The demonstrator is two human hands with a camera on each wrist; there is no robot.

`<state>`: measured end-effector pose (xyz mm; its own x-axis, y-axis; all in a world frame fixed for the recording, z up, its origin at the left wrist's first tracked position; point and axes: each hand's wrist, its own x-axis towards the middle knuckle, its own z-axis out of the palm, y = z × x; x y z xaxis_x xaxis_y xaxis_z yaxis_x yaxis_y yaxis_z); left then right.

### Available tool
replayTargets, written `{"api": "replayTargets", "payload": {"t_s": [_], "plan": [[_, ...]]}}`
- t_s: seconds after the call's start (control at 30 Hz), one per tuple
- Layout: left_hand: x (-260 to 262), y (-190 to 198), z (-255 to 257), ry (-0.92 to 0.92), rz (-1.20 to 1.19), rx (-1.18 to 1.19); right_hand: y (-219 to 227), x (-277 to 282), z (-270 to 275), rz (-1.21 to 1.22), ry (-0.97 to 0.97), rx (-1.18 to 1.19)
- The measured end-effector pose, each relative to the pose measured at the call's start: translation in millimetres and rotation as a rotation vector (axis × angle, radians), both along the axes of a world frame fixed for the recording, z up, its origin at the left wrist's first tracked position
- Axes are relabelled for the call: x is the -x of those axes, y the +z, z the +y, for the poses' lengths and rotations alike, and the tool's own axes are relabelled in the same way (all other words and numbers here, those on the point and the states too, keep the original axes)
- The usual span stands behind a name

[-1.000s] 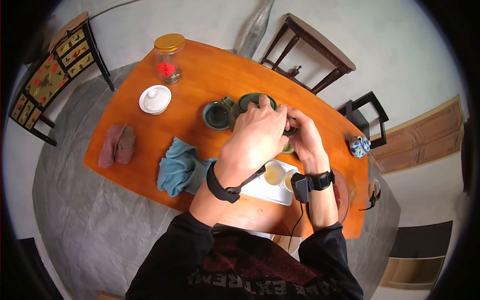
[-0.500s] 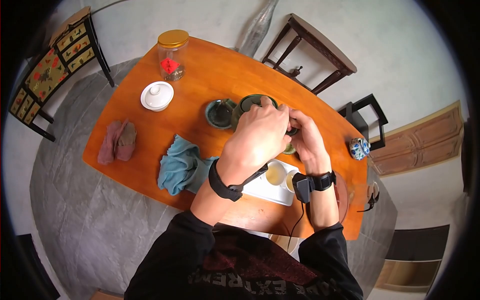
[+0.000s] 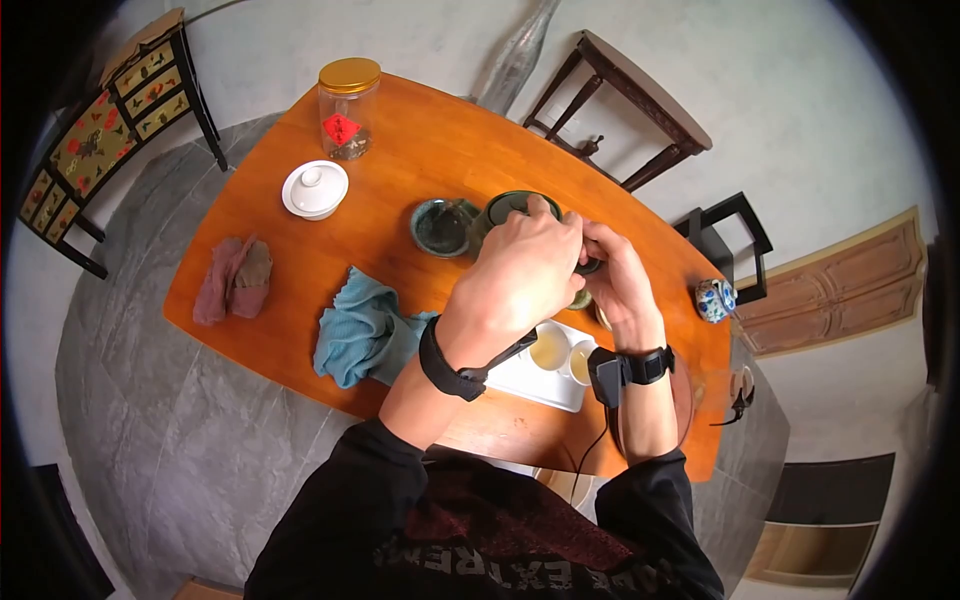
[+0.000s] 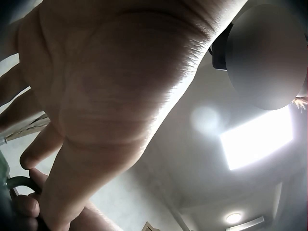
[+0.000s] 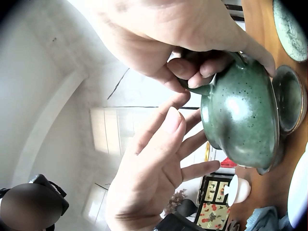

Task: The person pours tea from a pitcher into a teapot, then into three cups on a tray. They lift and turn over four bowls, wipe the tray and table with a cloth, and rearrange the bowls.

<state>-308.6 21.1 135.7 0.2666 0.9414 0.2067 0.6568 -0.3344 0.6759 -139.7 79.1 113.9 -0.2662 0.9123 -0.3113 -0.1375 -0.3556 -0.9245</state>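
Note:
A speckled green teapot (image 5: 243, 110) is between my two hands above the wooden table. My right hand (image 3: 622, 278) grips its loop handle, fingers curled through it in the right wrist view. My left hand (image 3: 525, 265) reaches across the top of the pot, largely covering it in the head view. From the right wrist, the left fingers (image 5: 149, 139) look extended and spread, close to the handle and rim. Left of the pot stands a dark teal bowl (image 3: 438, 230), overlapped by the pot's edge. Toward my body lies a white tray (image 3: 540, 393) holding cups of pale yellow liquid (image 3: 549, 347).
A blue cloth (image 3: 365, 330) lies crumpled near the front edge. Farther left are a pinkish cloth bundle (image 3: 228, 283), a white lidded bowl (image 3: 315, 190) and a gold-lidded jar (image 3: 348, 110). At the right edge stands a blue-and-white jar (image 3: 715, 299).
The head view has shifted slightly. Both hands keep nearly the same pose at the teapot, which sits a touch farther right in the picture.

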Motion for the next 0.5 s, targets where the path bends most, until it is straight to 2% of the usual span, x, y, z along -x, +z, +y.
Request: {"api": "replayTargets", "payload": {"t_s": [0.5], "plan": [[-5.4, 3.1, -2.2, -0.02, 0.066, -0.017, 7.7, -4.2, -1.8, -0.044, -0.01, -0.008]]}}
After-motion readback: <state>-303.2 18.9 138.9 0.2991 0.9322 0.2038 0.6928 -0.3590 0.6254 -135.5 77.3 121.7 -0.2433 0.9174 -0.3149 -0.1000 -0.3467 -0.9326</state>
